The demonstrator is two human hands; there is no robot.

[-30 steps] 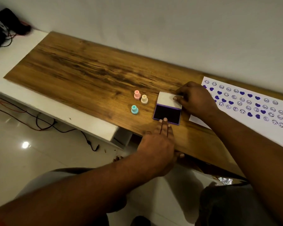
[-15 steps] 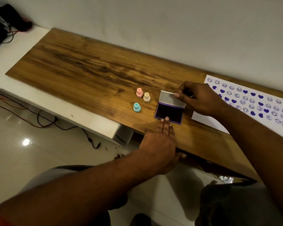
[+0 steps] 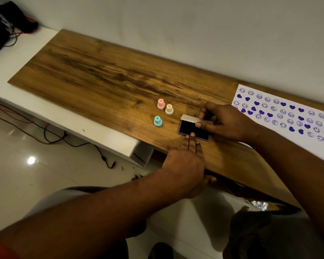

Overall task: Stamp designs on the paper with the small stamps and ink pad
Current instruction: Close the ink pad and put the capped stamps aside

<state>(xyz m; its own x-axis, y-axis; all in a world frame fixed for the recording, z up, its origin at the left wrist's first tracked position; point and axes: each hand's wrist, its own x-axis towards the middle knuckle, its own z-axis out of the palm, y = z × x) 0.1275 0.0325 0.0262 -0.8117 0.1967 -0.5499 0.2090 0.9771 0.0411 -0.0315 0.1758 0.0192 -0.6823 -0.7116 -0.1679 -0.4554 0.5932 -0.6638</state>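
A purple ink pad [image 3: 192,130] lies near the front edge of the wooden table [image 3: 105,77], its white lid [image 3: 190,118] tilted steeply over the dark pad. My right hand [image 3: 224,122] pinches the lid's edge between thumb and fingers. My left hand [image 3: 185,163] lies flat on the table edge, fingertips pressing the pad's near rim. Three small stamps stand upright left of the pad: pink [image 3: 161,104], cream [image 3: 169,109] and teal [image 3: 157,121]. The white paper [image 3: 288,116], covered with purple hearts and smiley prints, lies to the right.
A white shelf [image 3: 45,111] runs along the table's left and front side. Dark items and red cables [image 3: 6,30] lie at the far left. Black cables [image 3: 101,156] trail on the glossy floor below. A white wall backs the table.
My right hand has swung the white lid from lying flat behind the pad to tilted down over it. My left hand has stayed pressed on the pad's near rim.
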